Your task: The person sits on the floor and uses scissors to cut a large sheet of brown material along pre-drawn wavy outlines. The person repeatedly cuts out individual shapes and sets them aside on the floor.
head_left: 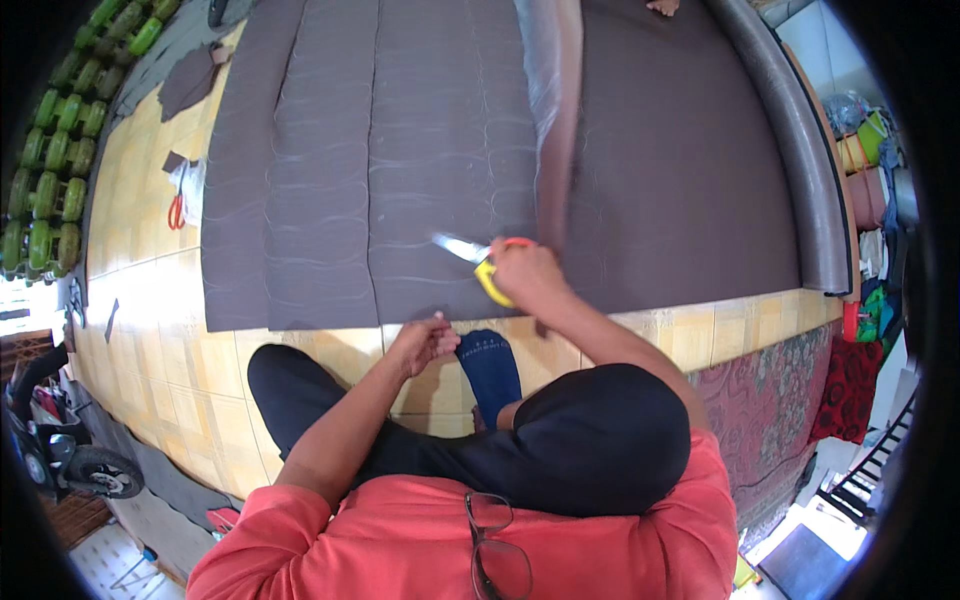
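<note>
Yellow-and-red-handled scissors (484, 270) above dark cloth (430, 200) spread on tiled floor (160, 370). Right hand (528, 277) closed round the grips; left hand (426, 340) loosely half-curled near the cloth's edge, apparently gripping nothing. Best practice: cloth flat, fingers clear of blades. White plastic bag (195, 180), far left; contents unclear.

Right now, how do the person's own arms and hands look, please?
The left sleeve and right sleeve are short and coral-red; below them the forearms are bare. The left hand and right hand are ungloved, with no watch visible.
</note>
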Demonstrator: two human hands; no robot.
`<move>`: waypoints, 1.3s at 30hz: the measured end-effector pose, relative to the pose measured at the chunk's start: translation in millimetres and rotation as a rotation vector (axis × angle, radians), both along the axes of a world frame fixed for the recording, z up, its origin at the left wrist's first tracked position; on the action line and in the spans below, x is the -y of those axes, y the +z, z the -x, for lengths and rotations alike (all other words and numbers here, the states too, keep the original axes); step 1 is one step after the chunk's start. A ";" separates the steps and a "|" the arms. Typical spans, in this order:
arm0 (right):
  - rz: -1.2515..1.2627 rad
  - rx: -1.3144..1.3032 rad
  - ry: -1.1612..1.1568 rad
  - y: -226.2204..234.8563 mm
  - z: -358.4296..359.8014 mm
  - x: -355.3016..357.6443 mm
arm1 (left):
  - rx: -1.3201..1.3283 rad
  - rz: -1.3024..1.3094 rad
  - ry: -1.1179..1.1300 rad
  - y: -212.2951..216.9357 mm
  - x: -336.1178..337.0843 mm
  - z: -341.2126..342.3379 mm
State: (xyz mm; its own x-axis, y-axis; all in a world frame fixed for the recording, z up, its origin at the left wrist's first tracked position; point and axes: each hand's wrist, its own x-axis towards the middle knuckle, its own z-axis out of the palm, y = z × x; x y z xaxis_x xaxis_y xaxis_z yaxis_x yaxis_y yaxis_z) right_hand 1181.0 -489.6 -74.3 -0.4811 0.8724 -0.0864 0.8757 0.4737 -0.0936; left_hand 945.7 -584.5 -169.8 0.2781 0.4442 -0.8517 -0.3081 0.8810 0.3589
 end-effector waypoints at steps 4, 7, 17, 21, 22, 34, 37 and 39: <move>-0.046 0.103 -0.220 22.2 -55.7 7.4 | 0.142 0.157 0.164 2.1 13.9 1.9; -0.028 0.056 -0.500 31.8 -104.7 14.5 | 0.207 0.110 0.301 -3.1 16.8 -7.3; -0.059 -0.443 -0.783 20.0 -115.7 130.7 | 0.267 -0.075 0.278 32.0 -20.9 -66.0; 0.528 -0.683 -1.046 7.5 -91.2 172.4 | 0.018 -0.178 0.089 21.1 -22.0 -81.6; 0.711 -0.761 -1.145 6.6 -92.7 183.1 | -0.023 -0.204 0.052 25.1 -21.0 -89.9; 1.279 -1.075 -0.929 21.5 -46.7 172.5 | -0.176 -0.211 -0.266 45.9 -20.2 -60.0; 1.409 -0.966 -0.988 10.2 -45.8 145.3 | -0.157 -0.141 -0.237 44.1 -21.1 -64.2; 1.526 -1.018 -1.090 11.4 -26.7 131.9 | -0.120 -0.115 -0.186 40.5 -21.2 -60.8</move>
